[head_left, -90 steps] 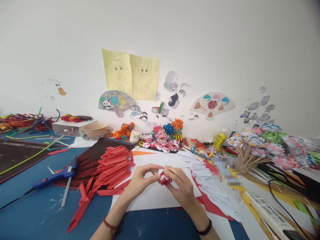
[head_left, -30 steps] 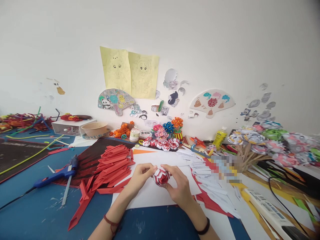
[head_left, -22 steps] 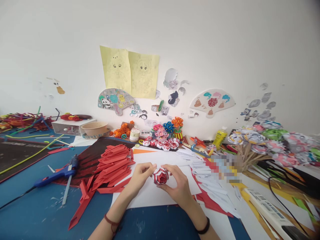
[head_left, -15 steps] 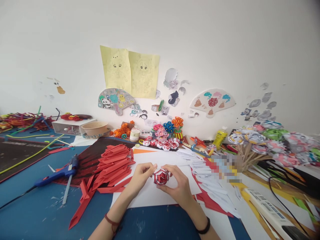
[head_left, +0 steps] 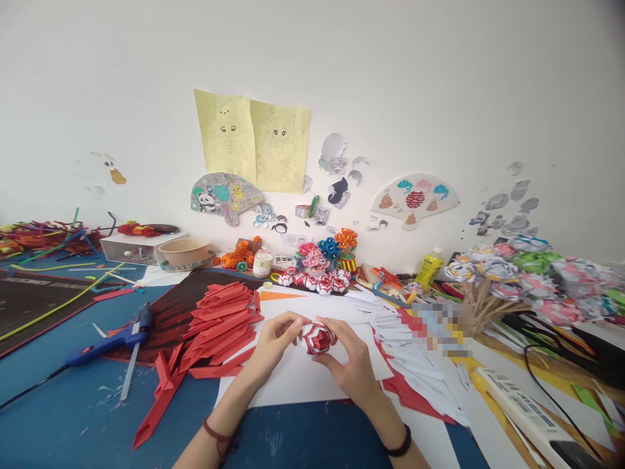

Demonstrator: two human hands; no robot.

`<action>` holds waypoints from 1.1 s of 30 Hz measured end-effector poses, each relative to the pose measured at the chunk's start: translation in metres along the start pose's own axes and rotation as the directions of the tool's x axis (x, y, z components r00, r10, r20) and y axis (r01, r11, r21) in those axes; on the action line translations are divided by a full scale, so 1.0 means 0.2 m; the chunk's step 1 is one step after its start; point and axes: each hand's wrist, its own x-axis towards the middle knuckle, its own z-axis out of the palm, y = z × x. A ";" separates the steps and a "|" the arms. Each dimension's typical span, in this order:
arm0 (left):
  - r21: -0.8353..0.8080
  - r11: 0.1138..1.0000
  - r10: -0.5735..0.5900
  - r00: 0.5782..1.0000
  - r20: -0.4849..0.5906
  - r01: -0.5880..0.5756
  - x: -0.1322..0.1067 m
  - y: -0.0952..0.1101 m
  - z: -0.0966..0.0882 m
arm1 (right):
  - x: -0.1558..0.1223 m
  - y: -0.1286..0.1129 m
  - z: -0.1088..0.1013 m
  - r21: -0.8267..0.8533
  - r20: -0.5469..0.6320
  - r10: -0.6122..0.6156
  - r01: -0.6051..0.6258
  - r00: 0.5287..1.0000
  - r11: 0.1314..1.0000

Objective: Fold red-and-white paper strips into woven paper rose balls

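A red and white folded paper flower is held up over the white paper sheet. My right hand grips it from the right, fingers along the top and thumb below. On its left edge, my left hand pinches at the petals with bent fingers; the exact fingertip contact is partly hidden. To the left lies a pile of folded red paper strips. Folded white paper strips lie in a row on the right. Finished red and white flowers sit behind the sheet.
A blue glue gun with its cord lies at the left. At the right are a white power strip, a bunch of paper flowers on sticks and a yellow bottle. A round bowl stands at the back left.
The flower has turned in my hands, its face now showing more white-edged petals. My right thumb has shifted slightly along its lower side.
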 end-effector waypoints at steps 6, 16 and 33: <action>-0.105 0.994 -0.002 0.999 0.048 0.007 -0.01 -0.02 -0.02 | 0.01 0.00 -0.02 0.110 0.067 0.030 -0.037 0.997 0.993; 0.082 0.977 0.196 0.980 0.021 -0.197 -0.01 -0.03 0.00 | 0.01 0.01 0.01 0.135 0.019 0.139 -0.140 0.990 0.981; 0.022 0.957 0.290 0.957 -0.002 -0.290 -0.02 -0.03 0.00 | 0.00 -0.01 0.00 0.269 0.087 0.225 -0.240 0.971 0.933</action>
